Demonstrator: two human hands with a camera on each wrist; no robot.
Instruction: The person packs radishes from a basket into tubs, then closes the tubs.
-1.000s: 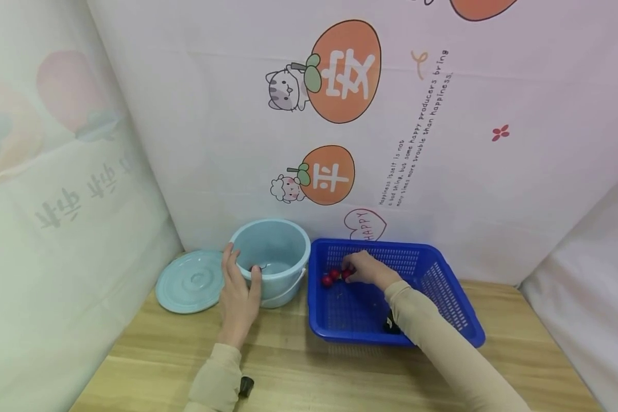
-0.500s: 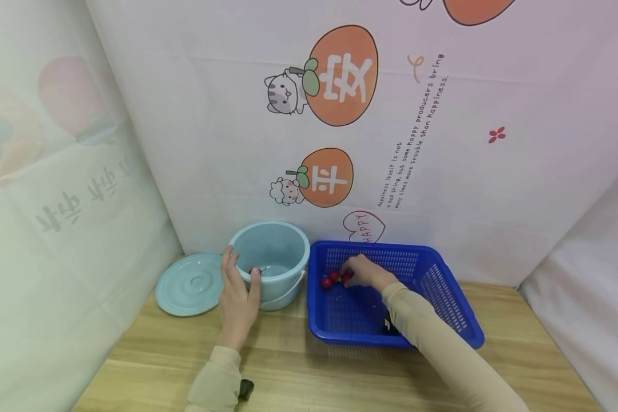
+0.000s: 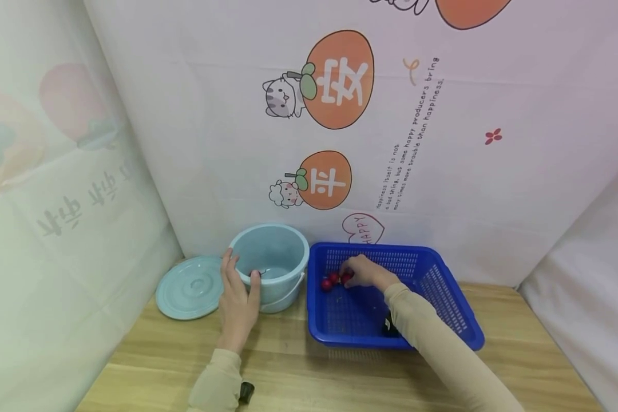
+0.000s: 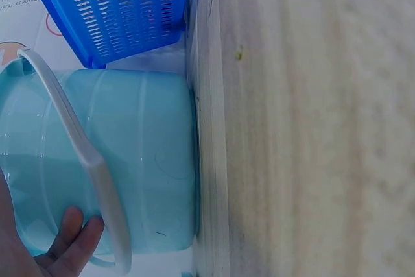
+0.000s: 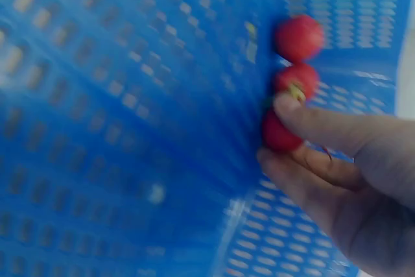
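Note:
In the head view my left hand [image 3: 238,303] holds the near left side of a light blue bucket [image 3: 284,293], its thumb at the rim. The left wrist view shows fingertips [image 4: 83,244] against the bucket's outer wall, beside the pale handle [image 4: 107,192]. Inside the bucket, a thin dark strand [image 3: 264,272] shows near my thumb. My right hand [image 3: 363,270] is inside a blue slotted basket [image 3: 316,329] and pinches a small red radish [image 5: 280,133] between thumb and fingers. Two more radishes [image 5: 299,38] lie in a row beside it, against the basket wall.
A round light blue lid [image 3: 191,289] lies left of the bucket on the wooden table [image 3: 288,372]. Bucket and basket stand side by side near the printed cloth backdrop [image 3: 211,143]. A pale cloth [image 3: 587,286] hangs at the right.
The head view has tilted slightly, so everything appears a little lower. Both hands stay where they were, the left at the bucket and the right at the radishes.

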